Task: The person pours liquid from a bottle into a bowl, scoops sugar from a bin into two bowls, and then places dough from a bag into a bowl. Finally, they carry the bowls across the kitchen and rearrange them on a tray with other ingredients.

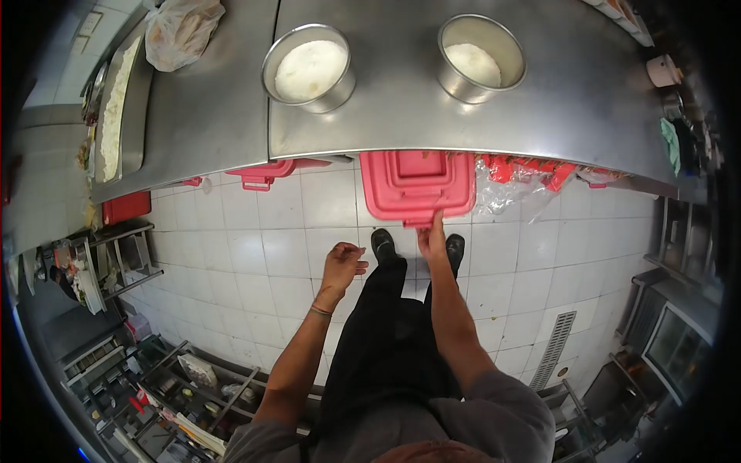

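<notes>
Steel tins [332, 100] [467, 91], two, on tabletop [394, 119], part-filled with white contents [311, 69]; red lid [421, 191], gripped by right hand [434, 241], with left hand [340, 268] loosely open.

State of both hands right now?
Left hand: open, loosely curled, nothing visible in it.
Right hand: closed on the front edge of the red lid.

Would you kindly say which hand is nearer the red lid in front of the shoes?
Right: the right hand touches the red lid at its near edge; the left hand hangs apart, leftward.
</notes>
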`<state>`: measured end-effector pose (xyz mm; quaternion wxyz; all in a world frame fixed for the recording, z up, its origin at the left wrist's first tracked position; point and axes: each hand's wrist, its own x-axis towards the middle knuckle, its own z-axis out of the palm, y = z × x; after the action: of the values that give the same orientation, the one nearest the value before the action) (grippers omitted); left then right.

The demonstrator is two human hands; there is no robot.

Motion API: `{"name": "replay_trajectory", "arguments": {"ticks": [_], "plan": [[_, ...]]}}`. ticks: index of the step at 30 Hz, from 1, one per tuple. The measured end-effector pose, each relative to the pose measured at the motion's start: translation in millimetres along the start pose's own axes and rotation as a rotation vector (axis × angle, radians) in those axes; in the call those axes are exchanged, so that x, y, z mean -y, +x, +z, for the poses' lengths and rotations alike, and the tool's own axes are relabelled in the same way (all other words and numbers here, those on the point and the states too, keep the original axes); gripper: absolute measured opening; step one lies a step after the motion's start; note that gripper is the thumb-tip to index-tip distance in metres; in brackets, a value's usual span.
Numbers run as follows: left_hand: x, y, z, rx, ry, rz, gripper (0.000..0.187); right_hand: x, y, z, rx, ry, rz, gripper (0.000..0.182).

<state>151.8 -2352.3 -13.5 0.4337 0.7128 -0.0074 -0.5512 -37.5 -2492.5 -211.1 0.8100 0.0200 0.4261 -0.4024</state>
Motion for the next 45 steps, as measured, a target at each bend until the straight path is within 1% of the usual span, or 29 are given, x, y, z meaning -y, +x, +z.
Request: {"name": "replay_trajectory", "arguments": {"ticks": [3,5,6,7,9,10,11,13,14,15,17,20,23,26,29,30,32,33,34,36,37,38,39,40,41,42,43,44,45], "plan": [[39.6,40.8,5.6,0.003,0.121,-0.021,0.036,-13.1,-25.8,-89.2,0.079,-0.204,0.091,0.033],[79.8,74.8,12.9,-0.083,0.16,0.003,0.044,9.3,-74.8,-79.5,0.167,-0.35,0.178,0.038],[132.1,108.0,9.7,-0.277,0.405,0.192,0.066,15.7,-84.5,-88.0,0.154,-0.311,0.153,0.044],[120.3,101.8,19.0,-0.234,0.293,0.038,0.075,26.7,-88.9,-106.2,0.144,-0.275,0.129,0.05],[74.0,80.8,41.3,-0.149,0.056,-0.253,0.093,47.6,-85.9,-145.6,-0.048,-0.067,-0.028,0.062],[92.4,93.7,42.4,-0.055,-0.103,-0.39,0.108,67.3,-82.6,-143.1,-0.091,-0.028,-0.085,0.061],[99.9,93.7,45.0,-0.095,-0.101,-0.393,0.108,87.3,-90.8,-134.7,-0.141,0.01,-0.142,0.062],[112.0,91.1,54.9,-0.163,-0.098,-0.4,0.109,118.2,-85.1,-94.0,0.031,-0.132,-0.111,0.064],[139.1,102.9,56.2,-0.162,-0.218,-0.301,0.102,114.3,-68.2,-87.9,-0.032,-0.286,-0.164,0.068],[158.9,110.0,59.9,-0.171,-0.317,-0.258,0.102,113.6,-56.8,-85.0,0.06,-0.445,-0.174,0.07],[174.2,112.0,67.8,-0.188,-0.51,-0.17,0.1,117.6,-54.5,-79.8,-0.27,-0.933,-0.095,0.073],[169.9,104.3,72.5,-0.237,-0.5,-0.159,0.097,105.0,-62.4,-71.8,-0.355,-0.943,-0.311,0.071],[121.1,64.4,82.2,-0.362,-0.353,-0.24,0.091,121.8,-88.0,-45.4,-0.347,-1.148,-0.326,0.065],[89.0,21.2,77.5,-0.367,-0.212,-0.091,0.082,149.6,-125.4,-11.8,-0.248,-1.097,-0.233,0.06],[40.0,-8.0,78.6,-0.23,-0.506,0.114,0.071,158.6,-142.1,29.7,-0.226,-1.029,-0.255,0.06],[37.7,2.2,77.1,-0.229,-0.48,0.123,0.068,157.5,-132.5,34.8,-0.203,-1.06,-0.295,0.059],[8.6,28.0,79.8,-0.269,-0.411,0.028,0.072,154.3,-91.2,44.8,-0.164,-1.12,-0.38,0.059],[19.2,67.5,73.4,-0.249,-0.389,0.155,0.072,156.1,-65.0,51.4,-0.091,-1.198,-0.494,0.061],[13.0,97.1,69.0,-0.194,-0.428,0.132,0.069,165.7,-45.0,66.8,-0.018,-1.231,-0.51,0.059],[-1.1,155.3,61.0,-0.087,-0.5,0.08,0.064,184.5,-14.8,82.6,0.235,-0.865,-0.317,0.066],[-42.7,155.6,77.5,-0.039,-0.66,0.061,0.059,183.8,-19.2,103.0,0.104,-0.627,-0.263,0.073],[-67.4,161.9,84.0,-0.064,-0.727,0.002,0.053,187.9,-1.3,81.4,0.07,-0.591,-0.18,0.068],[-67.3,192.1,79.3,-0.004,-0.722,-0.004,0.05,188.7,-11.5,75.4,0.068,-0.728,-0.203,0.064],[-95.8,181.3,90.6,-0.049,-0.651,-0.052,0.035,183.2,-27.1,74.5,0.07,-0.864,-0.221,0.059],[-97.4,192.6,96.4,-0.097,-0.657,-0.05,0.032,178.7,-38.1,73.6,0.08,-0.998,-0.236,0.054],[-99.7,204.6,101.6,-0.148,-0.665,-0.048,0.03,167.7,-34.2,41.8,0.069,-1.1,-0.237,0.037],[-99.4,214.1,104.1,-0.199,-0.673,-0.043,0.028,146.0,-18.5,-10.7,0.147,-1.22,-0.401,0.028],[-98.4,217.8,100.3,-0.207,-0.691,-0.044,0.023,130.8,-22.1,-27.0,0.052,-1.391,-0.358,0.02],[-94.2,218.6,95.2,-0.193,-0.659,-0.044,0.024,120.1,-23.2,-23.1,0.08,-1.606,-0.471,0.02]]}}
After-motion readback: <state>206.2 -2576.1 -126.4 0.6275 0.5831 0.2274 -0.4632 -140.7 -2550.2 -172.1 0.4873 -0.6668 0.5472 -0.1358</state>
